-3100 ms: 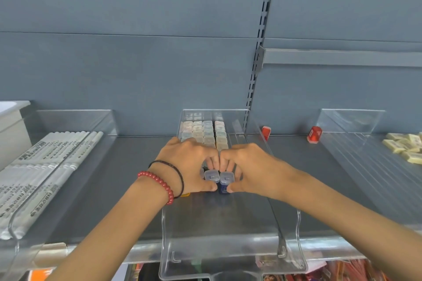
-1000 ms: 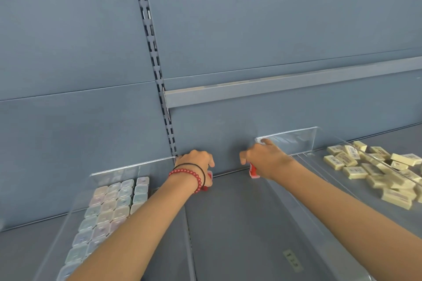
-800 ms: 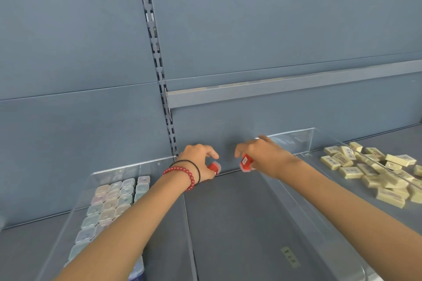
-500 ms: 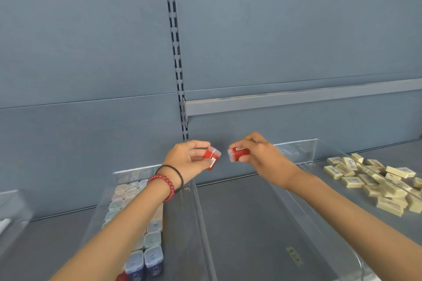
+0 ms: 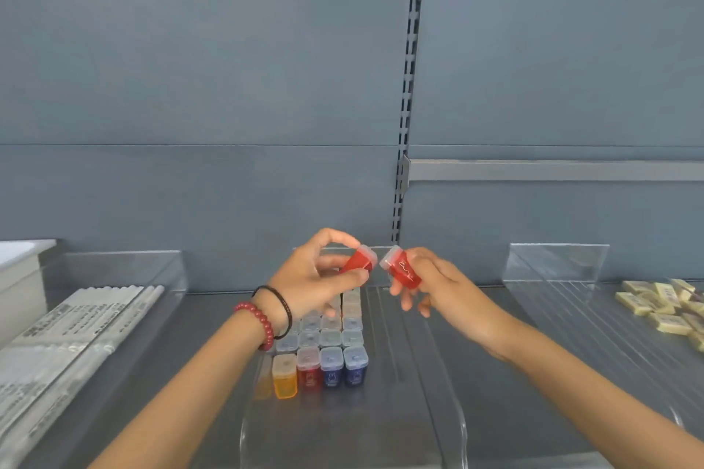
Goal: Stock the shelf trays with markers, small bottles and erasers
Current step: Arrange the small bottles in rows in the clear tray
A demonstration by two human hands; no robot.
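Both hands are now raised at the centre of the frame, each holding a small red bottle; a second ago they were low at the back of the shelf (image 5: 213, 312), picking these two up from the bare strip between trays, so both strays are now off the shelf; the left hand (image 5: 308, 280), with a red bead bracelet (image 5: 259, 320) at the wrist, has its grip closed round the left red bottle (image 5: 358, 262), thumb below and fingers curled above; the right hand (image 5: 442, 287) pinches the right red bottle (image 5: 404, 271) near its base, the other fingers hanging loose; the two pale caps tilt toward each other, nearly touching; both bottles hang above the rear of the clear bottle tray (image 5: 381, 426), where the stocked bottles (image 5: 331, 339) stand upright in rows, the nearest row showing orange, red and two blue; the tray floor ahead of that row is bare, so I judge the pair is headed there or for a gap in that row; the white markers (image 5: 76, 327) lie in the tray at lower left, and the cream erasers (image 5: 663, 310) lie loose in the ribbed tray (image 5: 556, 265) at the right edge.
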